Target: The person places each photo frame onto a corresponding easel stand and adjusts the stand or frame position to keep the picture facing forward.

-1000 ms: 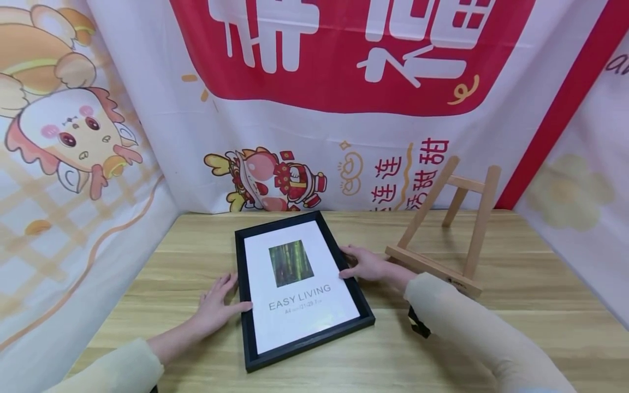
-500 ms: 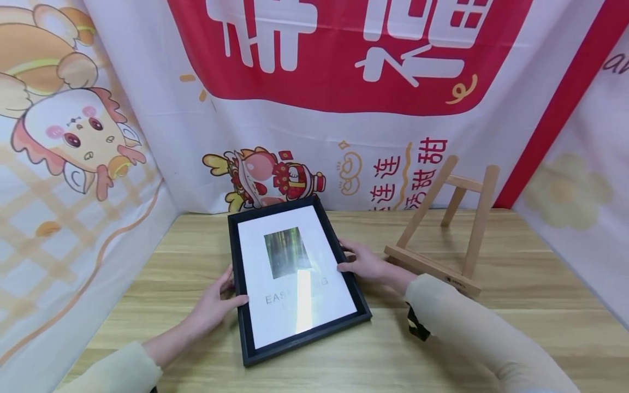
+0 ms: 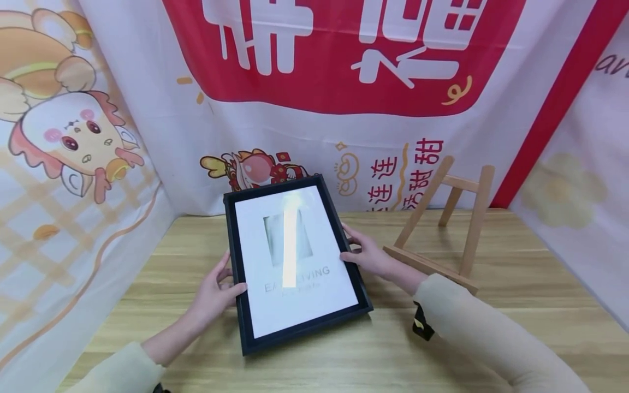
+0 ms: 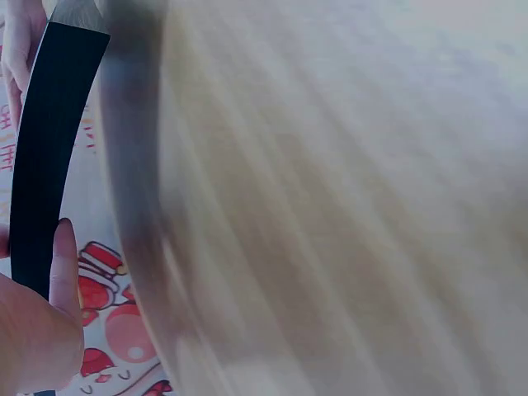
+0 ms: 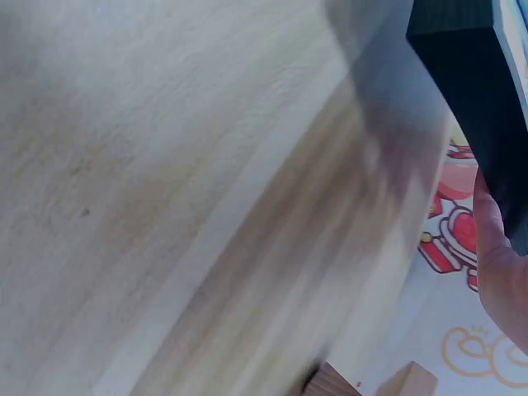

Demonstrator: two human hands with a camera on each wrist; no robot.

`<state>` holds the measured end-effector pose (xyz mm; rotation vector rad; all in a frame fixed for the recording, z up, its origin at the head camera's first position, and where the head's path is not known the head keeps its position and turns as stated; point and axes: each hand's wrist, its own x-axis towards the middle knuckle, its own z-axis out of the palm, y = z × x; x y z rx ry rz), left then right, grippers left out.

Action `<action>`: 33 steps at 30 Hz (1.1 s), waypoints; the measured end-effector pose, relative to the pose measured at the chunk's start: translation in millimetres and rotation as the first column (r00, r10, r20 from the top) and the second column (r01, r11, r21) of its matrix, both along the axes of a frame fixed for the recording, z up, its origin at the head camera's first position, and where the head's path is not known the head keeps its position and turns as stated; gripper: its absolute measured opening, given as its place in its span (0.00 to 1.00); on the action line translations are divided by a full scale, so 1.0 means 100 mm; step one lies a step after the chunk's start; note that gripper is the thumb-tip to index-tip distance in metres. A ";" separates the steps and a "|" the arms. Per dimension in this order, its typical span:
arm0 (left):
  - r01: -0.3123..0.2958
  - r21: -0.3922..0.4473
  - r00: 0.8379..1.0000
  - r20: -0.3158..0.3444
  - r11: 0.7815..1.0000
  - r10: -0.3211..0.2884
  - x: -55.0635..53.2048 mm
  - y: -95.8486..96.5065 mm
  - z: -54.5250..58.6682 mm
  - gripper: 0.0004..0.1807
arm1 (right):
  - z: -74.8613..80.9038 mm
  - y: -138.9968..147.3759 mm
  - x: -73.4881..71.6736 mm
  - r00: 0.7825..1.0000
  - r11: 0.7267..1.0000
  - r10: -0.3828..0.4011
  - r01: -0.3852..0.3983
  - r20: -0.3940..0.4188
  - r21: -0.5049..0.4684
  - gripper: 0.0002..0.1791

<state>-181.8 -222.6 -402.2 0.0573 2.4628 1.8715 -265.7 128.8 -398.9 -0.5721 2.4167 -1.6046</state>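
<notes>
L hand [image 3: 214, 291] pinches the L side of the blk pic frame [image 3: 314, 284], a bit below the middle: thumb on front, fingers round the edge. R hand [image 3: 363, 252] pinches the R side the same way, a bit higher up. Each grip is only abt as wide as the frame's edge. Frame is up off the wood counter [image 3: 393, 349], at least at the far end; can't tell abt the nr end. A shiny streak [image 3: 290, 245] hides part of its pic [image 3: 304, 243]. Wood easel [image 3: 473, 234] stands to the right, apart from the frame.
</notes>
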 end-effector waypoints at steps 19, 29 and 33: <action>0.098 0.021 0.970 -0.223 0.995 -0.091 -0.16 0.38 0.17 0.50 | 0.34 0.47 0.26 0.975 0.989 -0.127 0.109 -0.180 -0.103 0.45; 0.193 -0.063 0.936 -0.287 0.979 -0.203 -0.42 0.65 0.35 0.51 | 0.52 0.83 0.50 0.924 0.977 -0.213 0.197 -0.318 -0.082 0.45; 0.229 -0.105 0.915 -0.317 0.968 -0.251 -0.54 0.79 0.41 0.52 | 0.57 0.94 0.60 0.906 0.966 -0.257 0.241 -0.336 -0.092 0.45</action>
